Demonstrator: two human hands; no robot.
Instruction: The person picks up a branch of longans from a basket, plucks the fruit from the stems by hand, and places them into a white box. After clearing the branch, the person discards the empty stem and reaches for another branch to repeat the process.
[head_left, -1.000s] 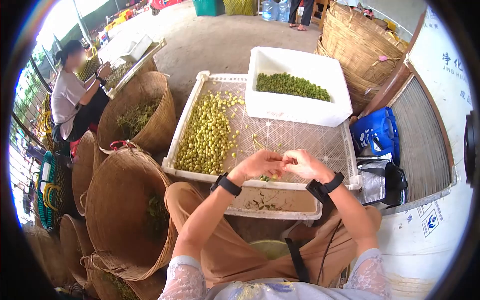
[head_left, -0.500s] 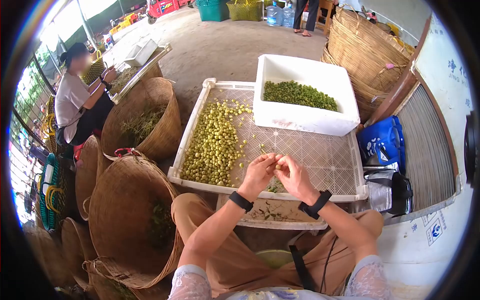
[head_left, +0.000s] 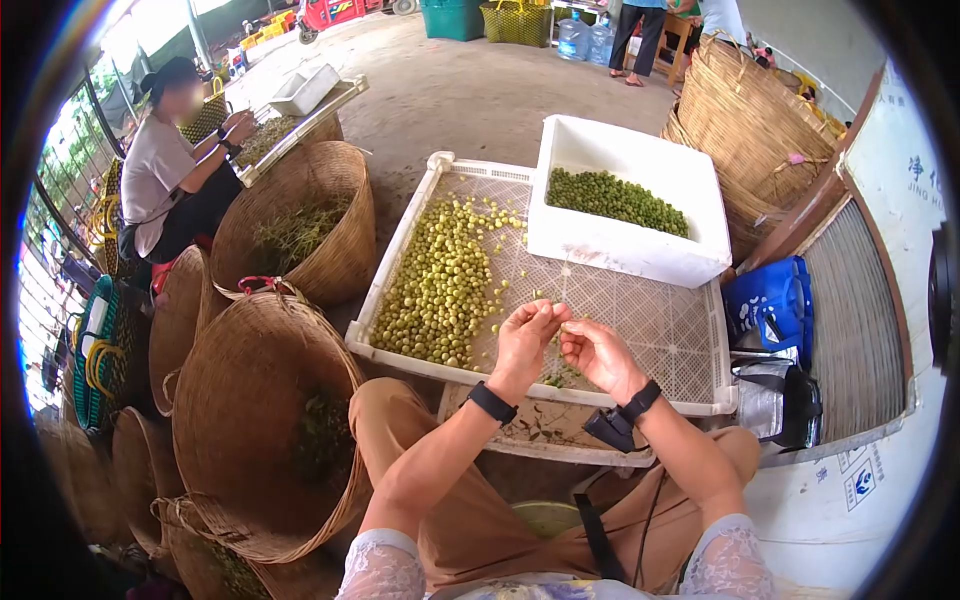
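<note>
My left hand [head_left: 525,345] and my right hand [head_left: 602,360] meet at the fingertips over the near part of a white mesh tray [head_left: 640,325]. Both are closed in a pinch. A tiny green tip shows above my left fingers, but what either hand holds is too small to make out. Left of them a pile of round yellow-green fruits [head_left: 435,285] covers part of the tray, with a few strays beside it. Across the tray's far right corner rests a white foam box [head_left: 630,250] containing smaller, darker green fruits [head_left: 615,200].
Large wicker baskets [head_left: 265,420] crowd my left side, some with stems inside. Another person [head_left: 175,165] sits beyond them at a raised tray. Tall baskets [head_left: 750,130], a blue bag [head_left: 770,305] and a silver-black bag [head_left: 775,395] stand right. Below the tray is a littered ledge [head_left: 545,425].
My fingertips have come slightly apart, with my right hand a little lower. The view has swung left, so the scene sits farther right. More people show at the top right.
</note>
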